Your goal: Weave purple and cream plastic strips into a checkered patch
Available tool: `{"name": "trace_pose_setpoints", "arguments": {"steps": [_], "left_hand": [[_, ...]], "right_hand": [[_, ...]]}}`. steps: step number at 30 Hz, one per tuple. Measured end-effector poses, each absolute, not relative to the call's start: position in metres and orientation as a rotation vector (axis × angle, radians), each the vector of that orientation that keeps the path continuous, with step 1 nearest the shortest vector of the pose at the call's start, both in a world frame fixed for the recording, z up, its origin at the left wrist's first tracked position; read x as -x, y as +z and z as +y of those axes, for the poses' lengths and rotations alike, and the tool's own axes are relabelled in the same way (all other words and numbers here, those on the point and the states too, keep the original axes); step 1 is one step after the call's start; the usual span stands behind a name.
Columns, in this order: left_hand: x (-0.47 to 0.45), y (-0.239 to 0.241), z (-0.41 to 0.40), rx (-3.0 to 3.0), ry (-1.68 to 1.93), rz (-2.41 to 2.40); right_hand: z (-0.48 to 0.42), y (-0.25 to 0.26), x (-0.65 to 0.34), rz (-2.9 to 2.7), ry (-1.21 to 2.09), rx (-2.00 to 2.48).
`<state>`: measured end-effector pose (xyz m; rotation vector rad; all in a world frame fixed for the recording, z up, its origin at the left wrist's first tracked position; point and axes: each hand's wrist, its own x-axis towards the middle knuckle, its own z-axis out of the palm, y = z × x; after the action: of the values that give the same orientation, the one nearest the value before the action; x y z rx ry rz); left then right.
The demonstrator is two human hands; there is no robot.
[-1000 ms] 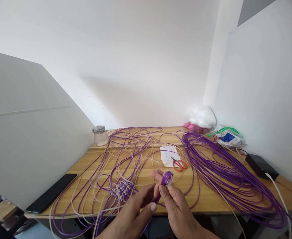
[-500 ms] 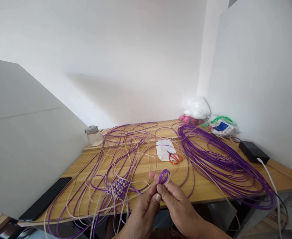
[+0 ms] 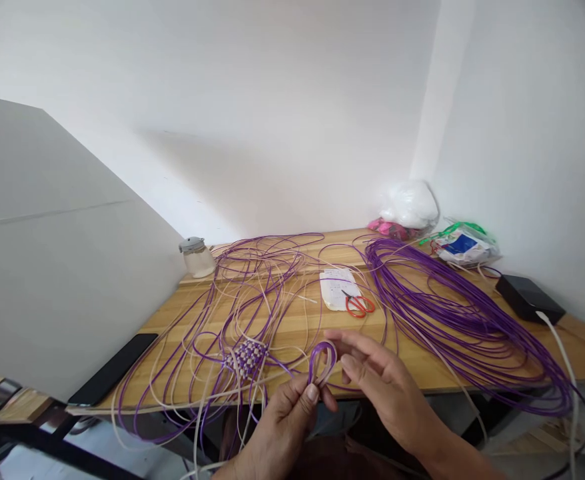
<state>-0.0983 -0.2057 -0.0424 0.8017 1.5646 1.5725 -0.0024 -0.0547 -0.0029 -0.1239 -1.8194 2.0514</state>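
My left hand (image 3: 288, 415) pinches the base of a small upright loop of purple and cream cords (image 3: 330, 352) between thumb and fingers. On the loop's right side, my right hand (image 3: 385, 383) is open, its index finger stretched behind the top of the loop and its thumb apart; whether a fingertip touches the cord I cannot tell. Left of my hands lies a knotted purple-and-cream woven piece (image 3: 247, 359), with many loose cord ends spreading from it over the wooden table (image 3: 292, 323). Some ends hang past the front edge.
Red-handled scissors (image 3: 358, 306) rest on a written paper sheet (image 3: 336, 288). A large purple cord coil (image 3: 452, 320) covers the right side, beside a black box (image 3: 530, 298). A lidded jar (image 3: 197, 259), a black phone (image 3: 115, 369) and plastic bags (image 3: 410, 205) stand or lie around.
My right hand has let go of the loop's base and moved right, its fingers opening. The left hand keeps its pinch, and the loop stands more exposed. The view has shifted slightly.
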Motion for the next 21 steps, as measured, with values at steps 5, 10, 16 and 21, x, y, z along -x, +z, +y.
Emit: {"name": "trace_pose_setpoints", "arguments": {"steps": [5,10,16,21], "left_hand": [[0.099,-0.042,-0.212,-0.896,1.519,1.586],[0.099,-0.046,-0.212,-0.962,1.512,1.667],[0.099,-0.047,-0.217,-1.077,1.464,1.819],[0.099,-0.049,-0.218,-1.197,1.509,1.861]], "right_hand": [[-0.052,-0.002,0.003,-1.842,2.010,0.129],[-0.054,-0.004,0.006,-1.791,2.042,0.196],[-0.048,-0.010,0.006,-1.684,2.243,0.276],[-0.042,-0.019,0.006,-1.560,2.409,0.318]]}}
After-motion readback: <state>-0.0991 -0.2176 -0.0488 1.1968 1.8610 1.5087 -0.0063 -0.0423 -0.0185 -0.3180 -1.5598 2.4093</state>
